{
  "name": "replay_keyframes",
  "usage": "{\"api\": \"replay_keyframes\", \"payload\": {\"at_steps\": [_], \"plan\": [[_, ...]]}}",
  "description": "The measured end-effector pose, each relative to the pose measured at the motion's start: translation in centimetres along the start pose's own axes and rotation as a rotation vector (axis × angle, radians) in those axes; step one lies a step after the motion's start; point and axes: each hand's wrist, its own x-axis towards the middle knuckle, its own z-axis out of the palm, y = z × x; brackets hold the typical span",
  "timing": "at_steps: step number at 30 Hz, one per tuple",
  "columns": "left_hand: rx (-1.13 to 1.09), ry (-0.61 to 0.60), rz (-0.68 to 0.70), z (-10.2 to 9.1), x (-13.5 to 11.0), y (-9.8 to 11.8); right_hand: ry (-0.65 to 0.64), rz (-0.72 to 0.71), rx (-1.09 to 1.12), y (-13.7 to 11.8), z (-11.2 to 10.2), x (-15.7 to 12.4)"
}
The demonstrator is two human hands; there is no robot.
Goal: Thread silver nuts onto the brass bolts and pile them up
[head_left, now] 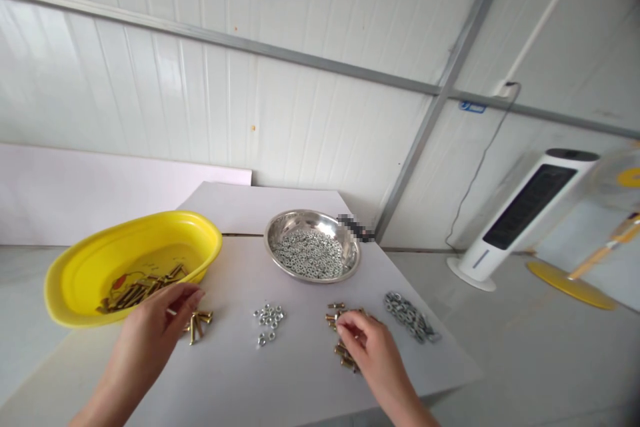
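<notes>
Oval yellow plastic basin: stands at the left of the flat white table; we see gold-coloured metal bolts heaped inside.
Our left hand: in front of the basin's near rim, thumb and fingers drawn close together; we cannot tell whether they have hold of anything.
Left gold-coloured bolts: a small cluster on the table, just beside our left hand.
Loose silvery metal nuts: scattered between our hands.
Round shiny steel bowl: farther back, holding a mass of small silvery nuts.
Right gold-coloured bolts: on the table, around our right hand, whose thumb and forefinger nearly meet; we cannot make out anything between them.
Grey metal rings: heaped beyond our right hand, near the table's right edge.
White tower-shaped appliance: on the floor past the table, left of the yellow-based stand fan.
Covered from us: part of the left cluster and some right-hand bolts, behind our fingers.
Blurred: a pixelated dark patch by the bowl's right rim.
Cut off: the fan, at the right edge.
</notes>
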Motion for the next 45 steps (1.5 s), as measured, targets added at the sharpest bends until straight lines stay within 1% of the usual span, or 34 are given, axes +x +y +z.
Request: {"api": "replay_keyframes", "payload": {"at_steps": [2,4,5,7,9,11,16,22,24,27,29,31,32,33,34,35,37,38,39,41,45], "plan": [[0.096,-0.138,0.032,-0.3,0.1,-0.8,-0.038,-0.060,-0.026,-1.1,1.8,0.2],[0.218,-0.260,0.027,-0.2,-0.1,-1.3,-0.074,-0.089,-0.046,-2.1,3.4,0.6],[0.296,-0.302,-0.011,-0.1,-0.2,-1.4,-0.089,-0.094,-0.050,-2.5,4.1,0.8],[0.435,-0.380,-0.152,0.1,-0.5,-1.3,-0.103,-0.097,-0.065,-3.3,5.4,1.3],[0.465,-0.432,-0.261,0.5,-0.9,-1.0,-0.099,-0.101,-0.093,-3.8,6.6,1.8],[0.484,-0.445,-0.303,0.9,-1.2,-0.7,-0.083,-0.097,-0.136,-4.2,7.6,2.3],[0.514,-0.452,-0.302,1.4,-1.5,0.1,-0.041,-0.049,-0.236,-4.7,9.3,3.2],[0.451,-0.512,-0.365,0.9,-1.4,-0.1,-0.039,-0.020,-0.199,-4.6,9.8,4.0],[0.435,-0.484,-0.372,0.6,-1.3,-0.4,-0.035,-0.010,-0.160,-4.4,9.7,4.3],[0.387,-0.380,-0.310,0.6,-1.1,-0.5,-0.023,0.018,-0.078,-4.4,9.4,4.4],[0.286,-0.335,-0.227,1.0,-1.1,0.0,-0.034,0.039,0.008,-4.8,9.2,4.3],[0.085,-0.350,-0.140,1.8,-1.2,1.0,-0.077,0.047,0.105,-5.6,8.9,4.0],[-0.061,-0.377,-0.099,2.3,-1.4,1.6,-0.111,0.052,0.173,-6.1,8.8,3.8],[-0.211,-0.402,-0.088,2.8,-1.6,2.2,-0.145,0.060,0.256,-6.6,8.8,3.5],[-0.339,-0.424,-0.093,3.3,-1.8,2.9,-0.180,0.081,0.380,-7.1,8.7,3.2],[-0.430,-0.449,-0.095,3.8,-2.1,3.4,-0.215,0.126,0.580,-7.5,8.6,2.9],[-0.495,-0.455,-0.077,4.5,-2.5,4.4,-0.251,0.213,0.925,-8.1,8.4,2.5],[-0.509,-0.460,-0.064,4.8,-2.6,4.7,-0.254,0.246,1.046,-8.3,8.2,2.3],[-0.512,-0.457,-0.047,5.0,-2.6,5.0,-0.252,0.260,1.107,-8.3,8.1,2.2],[-0.500,-0.434,-0.007,5.1,-2.5,5.4,-0.243,0.250,1.130,-8.0,7.8,2.1],[-0.478,-0.360,0.056,5.5,-2.2,5.9,-0.205,0.172,1.024,-6.9,7.1,2.2]]}}
